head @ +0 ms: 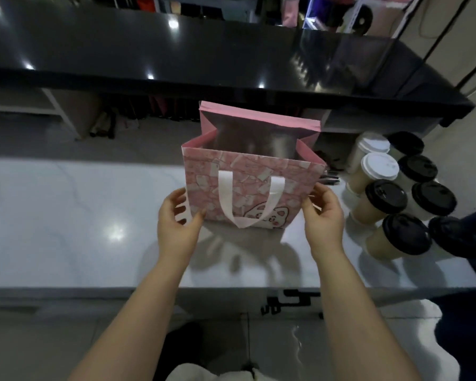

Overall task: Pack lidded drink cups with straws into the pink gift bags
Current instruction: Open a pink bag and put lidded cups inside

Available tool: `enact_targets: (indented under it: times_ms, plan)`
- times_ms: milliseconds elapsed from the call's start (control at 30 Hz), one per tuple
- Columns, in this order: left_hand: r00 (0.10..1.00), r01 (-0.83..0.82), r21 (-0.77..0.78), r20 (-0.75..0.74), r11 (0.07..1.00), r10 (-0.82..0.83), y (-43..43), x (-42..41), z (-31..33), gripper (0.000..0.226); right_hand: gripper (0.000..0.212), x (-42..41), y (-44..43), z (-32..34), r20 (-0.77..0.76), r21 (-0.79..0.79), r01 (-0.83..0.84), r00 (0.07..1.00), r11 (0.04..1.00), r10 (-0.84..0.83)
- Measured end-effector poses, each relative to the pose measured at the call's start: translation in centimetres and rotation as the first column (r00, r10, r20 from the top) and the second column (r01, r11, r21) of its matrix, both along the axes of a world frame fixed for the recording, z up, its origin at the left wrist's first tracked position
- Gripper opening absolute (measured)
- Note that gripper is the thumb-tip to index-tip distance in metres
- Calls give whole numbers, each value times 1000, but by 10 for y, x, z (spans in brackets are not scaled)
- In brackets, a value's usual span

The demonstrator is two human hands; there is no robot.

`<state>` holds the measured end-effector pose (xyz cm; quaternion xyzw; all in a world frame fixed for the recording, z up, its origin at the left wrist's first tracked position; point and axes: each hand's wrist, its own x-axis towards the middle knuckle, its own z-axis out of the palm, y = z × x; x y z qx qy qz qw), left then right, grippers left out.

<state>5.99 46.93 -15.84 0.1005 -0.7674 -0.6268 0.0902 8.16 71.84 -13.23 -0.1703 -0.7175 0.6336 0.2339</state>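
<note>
1. The bag [254, 188] is standing upright and open on the white surface [66, 215]. Its mouth is gaping upward and its white handle [248, 199] is hanging down over the printed front.
2. The left hand [176, 218] is gripping the bag's lower left edge, with the thumb lying on the front and the fingers curling behind the side.
3. The right hand [323, 213] is holding the bag's right edge the same way, thumb in front and fingers curling against the side panel.
4. The cups [386, 198] are standing in a tight cluster on the surface just right of the bag, apart from both hands. Two are wearing white lids, the others black.
5. Thin dark items are lying between the bag and the cups, too blurred to identify.
6. The bag's inside is showing dark, so its contents cannot be told.
7. A black counter [231, 59] is running across behind the bag.
</note>
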Motion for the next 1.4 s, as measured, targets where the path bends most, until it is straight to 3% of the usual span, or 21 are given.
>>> enact_targets:
  times_ms: [133, 267, 467, 600, 767, 833, 967, 1100, 1300, 1400]
  plan:
    - [999, -33, -46, 0, 998, 33, 25, 45, -11, 48, 27, 27, 18, -3, 72, 108, -153, 987, 982, 146]
    - [995, 61, -251, -60, 966, -79, 52, 72, -10, 42, 19, 52, 32, -12, 134, 197, -226, 970, 954, 202]
    - [910, 246, -582, -136, 776, -390, 108, 75, 12, 38, 25, 71, 68, -4, 135, 398, -260, 965, 880, 224]
    - [827, 318, -720, -107, 617, -551, 162, 69, 31, 41, 29, 85, 104, 4, 203, 672, -180, 978, 718, 55]
    - [744, 340, -858, -6, 386, -668, 215, 58, 40, 49, 41, 100, 140, 11, 234, 825, -71, 946, 560, -226]
    - [723, 320, -895, 19, 311, -690, 229, 54, 41, 51, 47, 98, 149, 15, 234, 848, -45, 926, 528, -297]
    - [700, 304, -926, 59, 222, -712, 249, 47, 39, 54, 74, 84, 165, 19, 479, 798, -216, 794, 562, -375]
    - [688, 306, -933, 82, 187, -721, 263, 42, 38, 53, 74, 79, 169, 13, 571, 783, -337, 724, 523, -387]
    - [685, 313, -923, 56, 225, -727, 275, 38, 46, 52, 78, 92, 162, 10, 526, 789, -303, 783, 534, -333]
    - [695, 294, -912, -2, 287, -719, 276, 34, 65, 53, 88, 100, 157, 18, 524, 747, -288, 810, 599, -263]
